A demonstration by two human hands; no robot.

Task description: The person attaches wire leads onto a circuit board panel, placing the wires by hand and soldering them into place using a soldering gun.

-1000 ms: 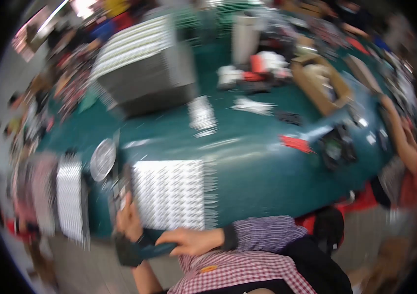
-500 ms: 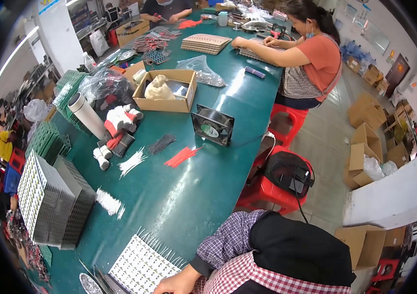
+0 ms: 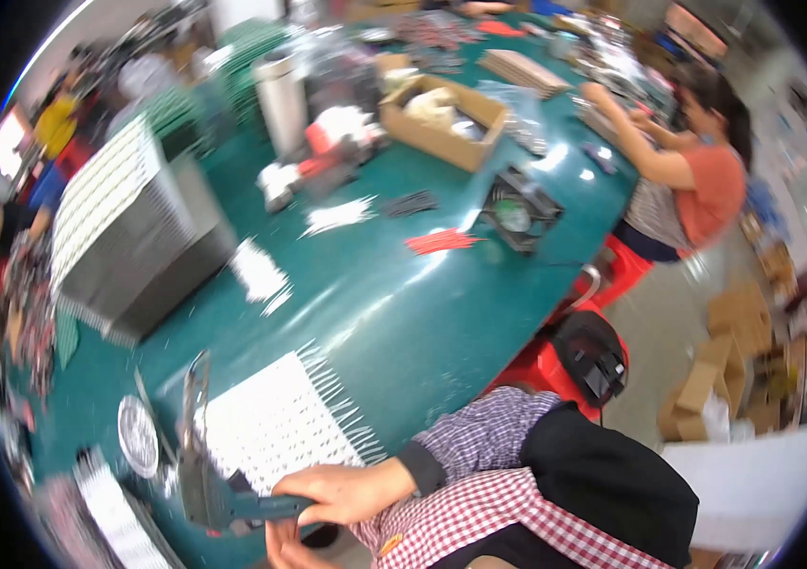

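My right hand (image 3: pixel 351 491) reaches in from the right, its fingers closed round the handle end of a dark blue-green tool (image 3: pixel 209 493). A narrow metallic part rises from the tool's far side; motion blur hides its exact kind. Just below the handle, the fingers of my left hand (image 3: pixel 288 548) show at the lower edge, blurred and partly cut off; their hold is unclear. Beyond both hands lies a white panel (image 3: pixel 275 417) marked with rows of small dark spots. Thin pale wires (image 3: pixel 351 422) stick out along its right edge.
On the green table (image 3: pixel 394 360), a tall panel stack (image 3: pixel 152 261) stands left. Wire bundles, white (image 3: pixel 261 275) and red (image 3: pixel 441 241), lie beyond. A black fan (image 3: pixel 520 209) and a cardboard box (image 3: pixel 446 128) stand farther off. A co-worker (image 3: pixel 702 190) sits at the far right.
The view has swung left and down, so the scene sits farther right and is blurred. The dark blue-green tool and my left fingers have come into sight; my right hand now grips the tool.
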